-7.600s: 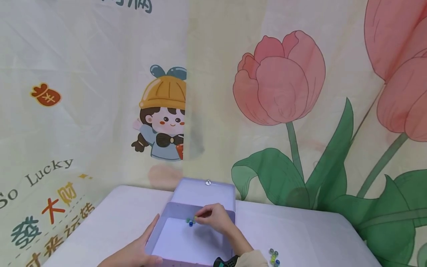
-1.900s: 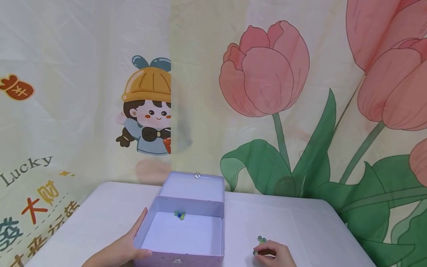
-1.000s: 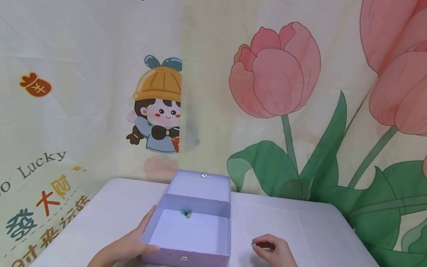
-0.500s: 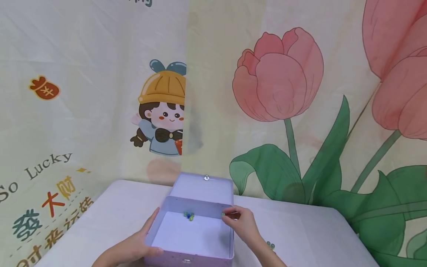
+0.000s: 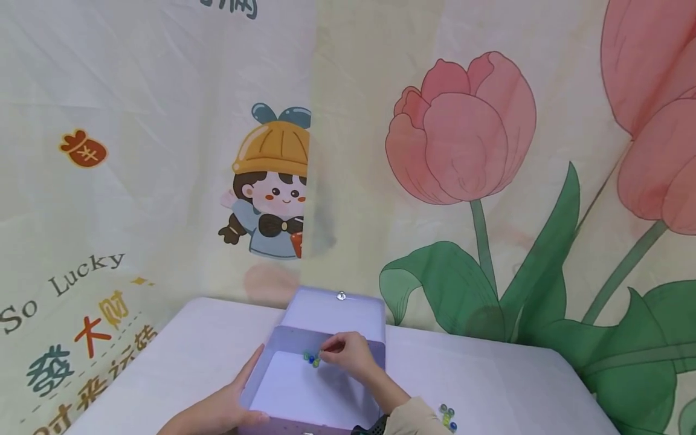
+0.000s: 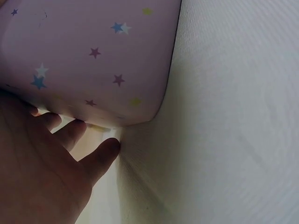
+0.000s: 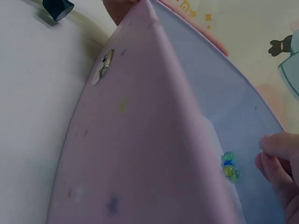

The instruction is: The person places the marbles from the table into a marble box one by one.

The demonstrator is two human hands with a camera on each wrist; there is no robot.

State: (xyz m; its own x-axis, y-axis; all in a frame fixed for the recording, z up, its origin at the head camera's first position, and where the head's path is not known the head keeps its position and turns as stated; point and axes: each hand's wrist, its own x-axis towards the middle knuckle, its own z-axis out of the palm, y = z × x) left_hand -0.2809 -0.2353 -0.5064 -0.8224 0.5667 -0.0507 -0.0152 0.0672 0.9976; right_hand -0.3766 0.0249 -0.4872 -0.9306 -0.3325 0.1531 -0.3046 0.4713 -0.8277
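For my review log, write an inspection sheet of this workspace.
Surface: white-covered table.
Job's things: open lilac box, lid back; inner marbles near its far wall; loose marbles on the table, right.
Clutter: dark object in right wrist view, unidentified.
Hands: left hand grips the box's near left side; right hand above the box floor, fingertips together, marble hold unclear.
Cables: nothing seen.
Surroundings: backdrop printed with tulips, cartoon figure.

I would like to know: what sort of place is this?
Probably an indoor tabletop set-up arranged for recording or play; the wider room is not visible. A white-covered table stands before a tulip-printed backdrop, and on it an open lilac box holds glass-like marbles.
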